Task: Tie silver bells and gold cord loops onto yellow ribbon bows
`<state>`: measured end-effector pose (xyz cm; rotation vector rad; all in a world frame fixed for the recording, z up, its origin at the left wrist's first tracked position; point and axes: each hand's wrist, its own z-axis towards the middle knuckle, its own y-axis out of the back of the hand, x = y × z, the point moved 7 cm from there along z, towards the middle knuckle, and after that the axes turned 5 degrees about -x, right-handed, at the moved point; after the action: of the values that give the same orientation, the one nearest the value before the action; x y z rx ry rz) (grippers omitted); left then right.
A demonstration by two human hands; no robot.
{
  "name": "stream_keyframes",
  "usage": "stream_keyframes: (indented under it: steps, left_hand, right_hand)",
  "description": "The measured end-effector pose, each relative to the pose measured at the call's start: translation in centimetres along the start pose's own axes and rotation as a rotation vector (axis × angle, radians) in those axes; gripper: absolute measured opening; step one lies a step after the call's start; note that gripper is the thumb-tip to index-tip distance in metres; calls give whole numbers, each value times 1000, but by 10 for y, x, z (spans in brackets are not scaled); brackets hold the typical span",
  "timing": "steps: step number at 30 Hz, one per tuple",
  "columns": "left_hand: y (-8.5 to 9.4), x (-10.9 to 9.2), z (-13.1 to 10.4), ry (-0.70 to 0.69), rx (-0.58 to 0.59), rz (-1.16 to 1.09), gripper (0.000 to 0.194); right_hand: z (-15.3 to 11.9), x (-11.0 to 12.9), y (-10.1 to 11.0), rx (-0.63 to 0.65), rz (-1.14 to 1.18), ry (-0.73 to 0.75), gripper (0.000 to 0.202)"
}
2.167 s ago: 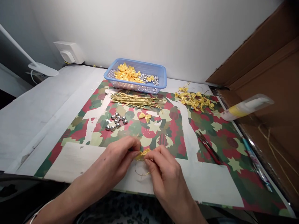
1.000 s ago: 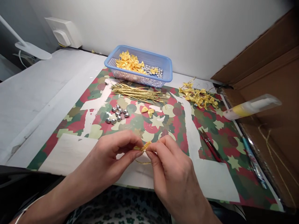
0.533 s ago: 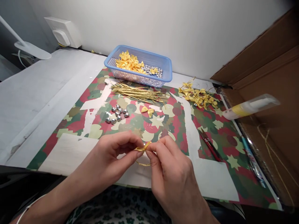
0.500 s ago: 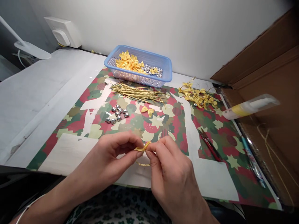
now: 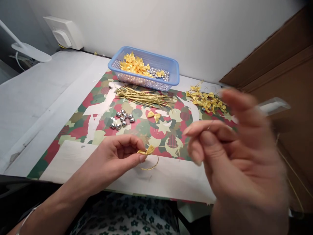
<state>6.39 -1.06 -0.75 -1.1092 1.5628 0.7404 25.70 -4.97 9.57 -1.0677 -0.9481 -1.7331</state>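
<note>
My left hand (image 5: 122,155) pinches a yellow bow (image 5: 148,150) between thumb and fingers, above the front of the table. A thin gold tie (image 5: 153,167) curves down from the bow in a loop. My right hand (image 5: 230,156) is raised at the right, partly blurred, apart from the bow. Its thumb meets the bent fingers, and whether something thin is between them I cannot make out. Beyond the hands, another yellow bow (image 5: 154,116) lies on the patterned sheet, with several silver bells (image 5: 123,119) to its left.
A blue basket (image 5: 174,78) holds yellow bows and silver bells. In front lie gold ties (image 5: 143,97). Finished-looking bows with ties (image 5: 207,100) are heaped at the right, near a bottle (image 5: 275,106) and cardboard (image 5: 276,62). A lamp base (image 5: 31,52) stands at the left.
My right hand has let go of the bow and moved right and upward, now covering the scissors and pen. My left hand still holds the bow, and the loop shows more.
</note>
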Motion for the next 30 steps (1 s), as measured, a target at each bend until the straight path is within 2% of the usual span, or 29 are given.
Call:
stream_keyframes:
  steps: [1,4,6,8,11,13,16,19,25,30]
  left_hand:
    - [1,1,0,3,-8,5,2]
    - [4,2,0,26,-22,7,4]
    - [6,4,-1,57,-21,-34,8]
    - [4,6,-3,90,8,-120,11]
    - [1,6,-5,99,46,-233,13]
    - [0,5,-6,87,44,-266,13]
    - [0,3,-8,85,30,-310,13]
    - [0,4,-9,116,14,-370,14]
    - [-1,6,-8,168,17,-439,13]
    - [-4,7,-8,203,49,-488,12]
  right_hand:
    - [5,3,6,-64,48,-24,52]
    - [13,7,19,-184,172,-77,28]
    - [10,7,18,-172,255,-77,19]
    - [1,4,6,-69,281,-72,16]
    - [-22,-2,-23,152,109,27,23]
    - [-37,-4,-35,191,-73,162,28]
    - [-51,-7,-42,137,-319,297,31]
    - [-56,-5,-43,102,-460,366,28]
    - [-56,6,-41,84,-552,458,24]
    - [-54,7,-43,79,-576,452,24]
